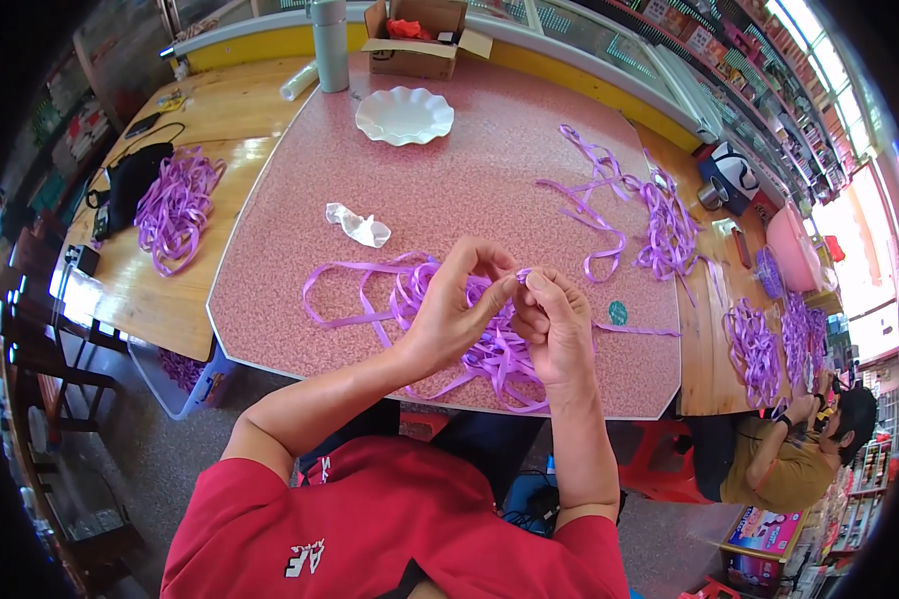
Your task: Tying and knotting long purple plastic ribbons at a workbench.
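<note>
Short length of purple ribbon (522, 276), pinched between the fingertips of left hand (451, 309) and right hand (559, 319). Sits directly above a loose ribbon heap (499, 359). Beneath: pink speckled tabletop (290, 220) with cut corners, flanked by pale wooden tables (235, 95). Beyond: stocked shelving (769, 85); at right, a seated co-worker (784, 464). Counts on the pink surface: one scalloped white dish (405, 115), one grey-green bottle (331, 45), one open carton (410, 62), one crumpled white wrapper (360, 226), one green disc (617, 313). Further ribbon heaps (178, 210): one at the tabletop's right edge, one on the left wood, two on the right.
</note>
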A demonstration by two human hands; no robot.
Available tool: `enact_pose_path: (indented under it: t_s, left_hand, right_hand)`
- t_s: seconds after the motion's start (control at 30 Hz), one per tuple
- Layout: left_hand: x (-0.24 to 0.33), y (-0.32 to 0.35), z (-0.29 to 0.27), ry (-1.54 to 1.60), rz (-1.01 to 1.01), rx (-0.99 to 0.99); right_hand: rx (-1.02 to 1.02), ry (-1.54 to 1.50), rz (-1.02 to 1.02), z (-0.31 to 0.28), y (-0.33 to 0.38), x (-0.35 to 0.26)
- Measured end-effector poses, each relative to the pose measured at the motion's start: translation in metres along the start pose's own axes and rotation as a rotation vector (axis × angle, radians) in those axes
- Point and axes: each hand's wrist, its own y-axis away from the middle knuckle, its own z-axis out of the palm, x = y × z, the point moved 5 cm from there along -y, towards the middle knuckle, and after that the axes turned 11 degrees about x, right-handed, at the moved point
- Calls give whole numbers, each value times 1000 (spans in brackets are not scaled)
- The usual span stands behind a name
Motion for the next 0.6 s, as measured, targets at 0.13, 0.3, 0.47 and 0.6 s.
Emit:
enact_pose_path:
  t_s: [0.13, 0.3, 0.47, 0.6]
  left_hand:
    - [21, 3, -3, -508, 632, 132]
    - [33, 2, 1, -718, 844, 118]
    - [27, -2, 0, -688, 727, 89]
    - [10, -9, -5, -269, 158, -67]
  right_hand:
    - [72, -18, 15, 6, 4, 1]
    - [109, -14, -43, 3, 5, 2]
    - [109, 139, -153, -3, 5, -4]
    - [67, 371, -315, 1, 10, -16]
